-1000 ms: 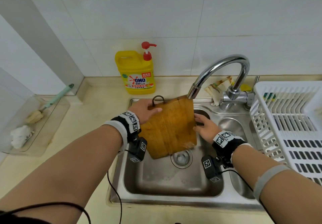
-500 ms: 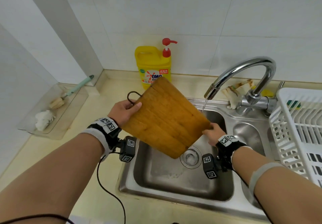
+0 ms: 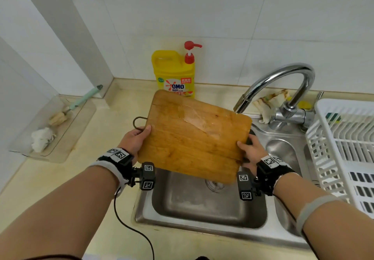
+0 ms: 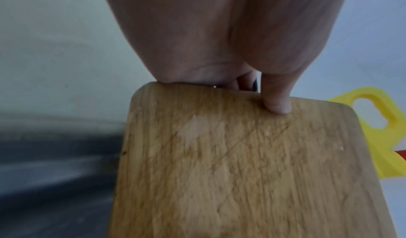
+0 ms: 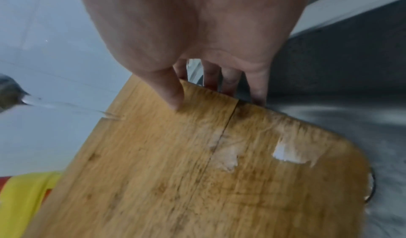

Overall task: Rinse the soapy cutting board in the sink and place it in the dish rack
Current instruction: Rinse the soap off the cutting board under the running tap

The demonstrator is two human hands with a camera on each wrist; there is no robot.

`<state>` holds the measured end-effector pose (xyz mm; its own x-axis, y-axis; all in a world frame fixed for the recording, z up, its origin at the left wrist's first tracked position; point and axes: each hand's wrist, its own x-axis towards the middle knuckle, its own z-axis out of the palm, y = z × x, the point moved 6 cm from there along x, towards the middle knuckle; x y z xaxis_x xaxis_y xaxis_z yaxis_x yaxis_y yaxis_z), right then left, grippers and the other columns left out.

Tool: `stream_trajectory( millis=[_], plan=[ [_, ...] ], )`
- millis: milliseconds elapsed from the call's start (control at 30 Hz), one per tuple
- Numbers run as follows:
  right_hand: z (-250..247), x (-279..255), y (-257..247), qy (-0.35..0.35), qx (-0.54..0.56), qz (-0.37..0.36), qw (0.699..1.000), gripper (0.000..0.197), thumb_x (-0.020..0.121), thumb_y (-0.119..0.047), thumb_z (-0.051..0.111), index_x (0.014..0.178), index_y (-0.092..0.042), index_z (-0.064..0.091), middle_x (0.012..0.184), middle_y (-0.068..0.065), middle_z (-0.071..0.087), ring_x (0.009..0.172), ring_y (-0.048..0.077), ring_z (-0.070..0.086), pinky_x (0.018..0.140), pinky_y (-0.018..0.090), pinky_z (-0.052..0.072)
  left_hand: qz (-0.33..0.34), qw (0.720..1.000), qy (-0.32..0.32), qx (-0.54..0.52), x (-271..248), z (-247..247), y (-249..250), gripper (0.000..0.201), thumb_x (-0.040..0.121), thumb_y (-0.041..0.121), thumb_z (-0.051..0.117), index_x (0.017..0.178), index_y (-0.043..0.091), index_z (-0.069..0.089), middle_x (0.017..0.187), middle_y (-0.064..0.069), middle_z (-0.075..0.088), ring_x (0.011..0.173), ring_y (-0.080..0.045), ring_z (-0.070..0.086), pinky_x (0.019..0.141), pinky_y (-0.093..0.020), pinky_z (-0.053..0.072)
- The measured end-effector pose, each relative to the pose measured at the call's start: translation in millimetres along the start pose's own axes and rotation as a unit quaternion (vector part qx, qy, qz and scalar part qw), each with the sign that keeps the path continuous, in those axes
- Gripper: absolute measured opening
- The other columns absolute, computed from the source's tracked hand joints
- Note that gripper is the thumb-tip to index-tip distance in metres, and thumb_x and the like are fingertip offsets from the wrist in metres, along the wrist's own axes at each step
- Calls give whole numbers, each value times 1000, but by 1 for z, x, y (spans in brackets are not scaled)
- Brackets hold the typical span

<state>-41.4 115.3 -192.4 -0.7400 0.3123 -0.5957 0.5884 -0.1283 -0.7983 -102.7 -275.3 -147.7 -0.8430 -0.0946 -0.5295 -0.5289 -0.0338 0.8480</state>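
The wooden cutting board is held nearly flat above the steel sink, its far right corner under the tap spout. Its top is wet and glossy. My left hand grips the left edge beside the wire hanging loop, thumb on top. My right hand grips the right edge, thumb on top and fingers underneath. A thin water stream reaches the board in the right wrist view. The white dish rack stands to the right of the sink.
A yellow detergent bottle with a red pump stands behind the board against the tiled wall. A rag lies behind the tap. At the left, a clear tray holds a brush and a sponge. A small second basin lies right of the main one.
The board has gone from standing upright in the sink under the tap to lying almost flat above it, lifted and turned face up. Both hands kept their hold on its edges.
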Motion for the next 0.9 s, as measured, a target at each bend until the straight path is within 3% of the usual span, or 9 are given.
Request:
stream_trajectory(
  millis=[67, 167, 300, 400, 533, 600, 700, 800, 900],
  plan=[
    [-10, -3, -6, 20, 28, -15, 999, 57, 94, -9, 62, 143, -31, 42, 122, 6, 57, 116, 37, 54, 97, 67, 47, -25, 999, 0, -26, 6, 7, -12, 34, 92, 35, 69, 115, 11, 69, 118, -15, 73, 111, -38, 68, 96, -61, 52],
    [-27, -8, -11, 33, 25, -26, 999, 59, 94, 1, 57, 142, -31, 43, 119, 11, 61, 109, 37, 59, 97, 64, 49, -36, 997, 20, -58, 10, 22, -23, 20, 91, 25, 71, 107, 19, 61, 122, -20, 68, 113, -42, 64, 93, -70, 50],
    [-54, -13, -16, 67, -4, -36, 997, 61, 90, -5, 62, 137, -41, 47, 114, 11, 68, 106, 37, 64, 92, 64, 53, -39, 997, 6, -68, 10, 47, -34, 56, 89, 17, 73, 134, 31, 43, 126, -15, 59, 113, -42, 61, 90, -73, 49],
    [-73, -20, -19, 93, -17, -52, 994, 61, 89, -7, 64, 136, -42, 48, 121, 14, 65, 108, 39, 63, 91, 65, 53, -44, 997, -7, -62, 14, 63, -42, 63, 87, 12, 74, 138, 27, 40, 126, -14, 58, 112, -40, 61, 91, -71, 50],
    [-101, -18, -12, 139, -33, -66, 988, 60, 81, -16, 69, 122, -56, 53, 108, 3, 69, 103, 35, 66, 90, 62, 55, -79, 995, -61, -20, 42, 81, -70, 97, 50, 35, 99, 134, 21, 51, 134, -21, 61, 111, -40, 66, 86, -68, 54],
    [-113, -17, -7, 150, -45, -81, 984, 56, 74, -23, 69, 103, -68, 53, 114, 4, 69, 107, 34, 65, 93, 61, 53, -66, 995, -68, -3, 45, 89, -73, 84, 64, 27, 93, 135, 26, 48, 132, -18, 60, 112, -39, 63, 87, -69, 53],
    [-115, -35, -14, 151, -34, -98, 983, 53, 78, -18, 66, 104, -63, 55, 122, 10, 67, 109, 37, 64, 93, 63, 53, -64, 994, -88, 27, 17, 108, -56, 65, 92, 6, 66, 142, 33, 36, 132, -13, 53, 118, -41, 56, 94, -70, 49],
    [-109, -63, -27, 164, -19, -103, 981, 48, 85, -8, 63, 106, -51, 59, 118, 9, 67, 106, 38, 64, 90, 64, 54, -88, 987, -125, 44, 8, 123, -56, 64, 97, 7, 56, 149, 35, 30, 136, -13, 53, 121, -42, 54, 97, -69, 47],
    [-112, -76, -31, 179, -1, -107, 978, 51, 86, -3, 61, 100, -51, 59, 115, 6, 67, 108, 37, 63, 92, 64, 53, -94, 984, -140, 53, 7, 131, -58, 63, 99, 9, 53, 151, 36, 28, 140, -11, 51, 125, -40, 52, 100, -66, 46]
  ],
)
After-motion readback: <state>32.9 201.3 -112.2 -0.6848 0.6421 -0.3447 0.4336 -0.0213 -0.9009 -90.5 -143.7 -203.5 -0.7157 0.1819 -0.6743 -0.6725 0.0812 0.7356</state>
